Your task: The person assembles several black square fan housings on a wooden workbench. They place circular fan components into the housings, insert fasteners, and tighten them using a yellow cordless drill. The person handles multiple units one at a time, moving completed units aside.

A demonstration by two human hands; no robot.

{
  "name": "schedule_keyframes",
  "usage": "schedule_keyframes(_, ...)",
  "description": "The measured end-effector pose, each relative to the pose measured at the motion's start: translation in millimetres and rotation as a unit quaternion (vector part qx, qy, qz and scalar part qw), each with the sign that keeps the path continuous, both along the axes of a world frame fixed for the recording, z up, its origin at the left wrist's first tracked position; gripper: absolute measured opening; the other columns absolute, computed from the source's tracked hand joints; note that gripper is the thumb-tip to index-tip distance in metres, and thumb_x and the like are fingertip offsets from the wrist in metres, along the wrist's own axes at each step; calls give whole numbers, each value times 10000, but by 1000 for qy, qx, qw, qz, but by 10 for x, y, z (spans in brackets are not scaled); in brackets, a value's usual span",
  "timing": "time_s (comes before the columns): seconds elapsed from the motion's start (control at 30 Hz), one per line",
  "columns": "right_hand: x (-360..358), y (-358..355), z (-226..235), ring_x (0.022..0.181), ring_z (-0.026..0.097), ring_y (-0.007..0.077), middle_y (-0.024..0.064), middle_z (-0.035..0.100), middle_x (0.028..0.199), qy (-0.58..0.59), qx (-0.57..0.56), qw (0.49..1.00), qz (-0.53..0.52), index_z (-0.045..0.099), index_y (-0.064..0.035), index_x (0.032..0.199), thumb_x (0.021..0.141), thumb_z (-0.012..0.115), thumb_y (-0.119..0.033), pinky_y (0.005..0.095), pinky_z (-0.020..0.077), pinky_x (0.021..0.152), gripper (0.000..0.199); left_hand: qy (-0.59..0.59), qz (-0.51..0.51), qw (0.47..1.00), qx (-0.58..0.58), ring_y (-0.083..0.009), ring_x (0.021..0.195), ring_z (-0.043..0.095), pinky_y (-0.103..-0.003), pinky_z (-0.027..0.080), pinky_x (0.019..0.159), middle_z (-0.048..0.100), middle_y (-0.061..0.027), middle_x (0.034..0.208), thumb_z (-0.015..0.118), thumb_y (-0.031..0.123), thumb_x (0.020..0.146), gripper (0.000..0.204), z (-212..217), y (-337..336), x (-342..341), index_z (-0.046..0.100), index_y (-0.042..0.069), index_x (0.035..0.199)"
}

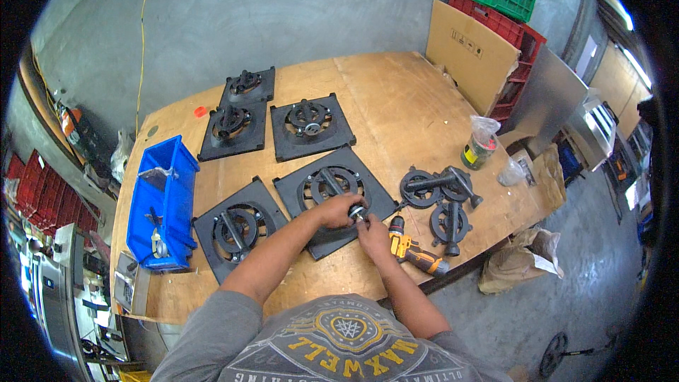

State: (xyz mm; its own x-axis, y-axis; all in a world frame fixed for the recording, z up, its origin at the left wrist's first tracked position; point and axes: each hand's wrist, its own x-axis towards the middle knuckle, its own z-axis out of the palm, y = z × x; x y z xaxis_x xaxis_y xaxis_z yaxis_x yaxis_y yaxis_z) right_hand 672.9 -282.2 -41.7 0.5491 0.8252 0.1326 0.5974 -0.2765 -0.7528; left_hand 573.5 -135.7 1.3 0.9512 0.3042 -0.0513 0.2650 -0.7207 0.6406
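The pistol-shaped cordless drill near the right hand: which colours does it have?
The cordless drill is yellow and black (head view).

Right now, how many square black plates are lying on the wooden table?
5: back plate, nearest the wall; middle-left plate; middle-right plate; front-right plate, under the left hand; front-left plate. The left forearm partly covers the front two.

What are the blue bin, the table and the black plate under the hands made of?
Blue bin: probably plastic, smooth and slightly shiny. Table: likely plywood, with tan grain and a seam. Black plate: perhaps painted metal, dark and dull; plastic's possible.
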Motion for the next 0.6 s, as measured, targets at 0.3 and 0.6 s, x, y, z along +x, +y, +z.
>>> schedule_keyframes(0.3, 158, 73, -91, 652, 615, 297, 147, 642, 753, 444, -30, 895, -21, 603, -2, 912, 953, 533, -291, 395, 476, 601, 300, -8, -18, 1000, 8, -365, 1071, 579, -410, 468, 941, 581, -187, 1148, 747, 92, 687, 570, 45, -5, 85, 538, 91, 1218)
schedule_keyframes(0.6, 79, 239, -319, 644, 612, 263, 177, 611, 668, 386, -55, 921, 15, 621, 31, 843, 929, 481, -340, 441, 497, 611, 406, 16, -2, 999, 36, -325, 1138, 584, -397, 461, 984, 613, -188, 1201, 791, 166, 675, 677, -6, 35, 29, 531, 59, 1291)
